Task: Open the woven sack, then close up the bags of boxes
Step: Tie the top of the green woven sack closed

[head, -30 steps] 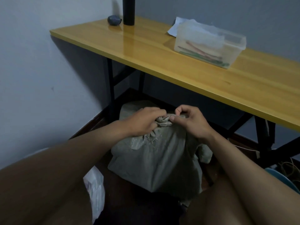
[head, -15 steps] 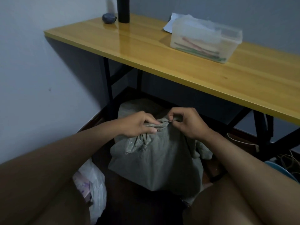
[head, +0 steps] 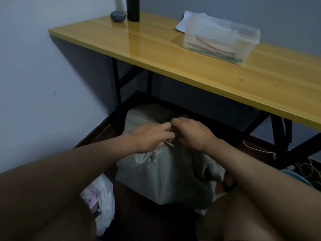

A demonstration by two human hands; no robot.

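A grey-green woven sack (head: 166, 178) stands on the dark floor under the table, its neck bunched at the top. My left hand (head: 151, 136) grips the gathered neck from the left, with a pale strip of tie poking out under its fingers. My right hand (head: 192, 133) pinches the same bunch from the right, so the two hands almost touch. The knot itself is hidden between my fingers. A white plastic bag (head: 102, 200) with a printed box inside lies on the floor at the lower left, beside my left leg.
A yellow wooden table (head: 199, 66) on black legs spans above the sack. On it stand a clear plastic box (head: 220, 40) of coloured sticks, a black cylinder (head: 132, 8) and a small dark object (head: 118, 16). Cables (head: 305, 169) lie at the right; the wall is close on the left.
My hands have drawn closer together on the sack's neck and sit a little lower on it. The view has tilted down, showing more of the white bag.
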